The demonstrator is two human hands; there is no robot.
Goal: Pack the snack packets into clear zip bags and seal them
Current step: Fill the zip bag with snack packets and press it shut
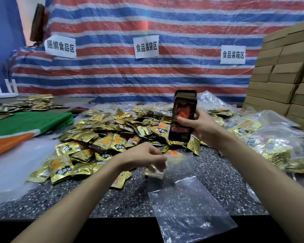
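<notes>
- Nearest me, the clear bag (188, 204) lay flat on the table (112, 202), its bottom over the front edge. Thin, limp, slippery film, I judged, best taken by the mouth.
- The left hand (144, 157) was curled at that mouth, seemingly pinching it; blur hid the fingertips.
- The right hand (198, 126) gripped a stack of dark packets (182, 116) upright. Light, slick, apt to fan out, I reckoned, so squeeze the sides.
- Beyond lay the pile of gold packets (112, 132).

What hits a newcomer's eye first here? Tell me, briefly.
The sprawling heap of shiny gold foil snack packets covers mid-table. Above it, the right hand grips a stack of dark packets upright. Behind hangs a red, white and blue striped tarpaulin.
</notes>
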